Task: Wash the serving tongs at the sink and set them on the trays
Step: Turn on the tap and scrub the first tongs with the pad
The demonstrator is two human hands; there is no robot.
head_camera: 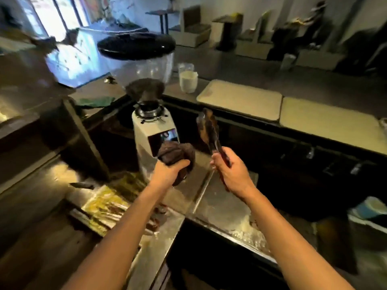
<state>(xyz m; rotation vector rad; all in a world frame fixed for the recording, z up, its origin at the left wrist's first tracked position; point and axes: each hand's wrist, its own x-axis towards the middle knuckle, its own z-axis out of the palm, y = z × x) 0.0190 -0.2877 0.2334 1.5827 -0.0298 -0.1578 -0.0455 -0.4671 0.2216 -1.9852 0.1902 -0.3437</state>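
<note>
My right hand (231, 171) grips the handle end of the dark serving tongs (208, 130), which point up and away over the counter, their tips close together. My left hand (169, 170) holds a crumpled dark brown cloth (178, 152) just left of the tongs, apart from them. Two pale rectangular trays (240, 99) (326, 120) lie side by side on the raised counter beyond the tongs. The picture is blurred by motion.
A white coffee grinder (152, 130) with a clear bean hopper stands directly behind the cloth. A white cup (188, 80) sits left of the trays. A steel worktop (222, 204) lies below my hands, with shiny packets (104, 206) at its left.
</note>
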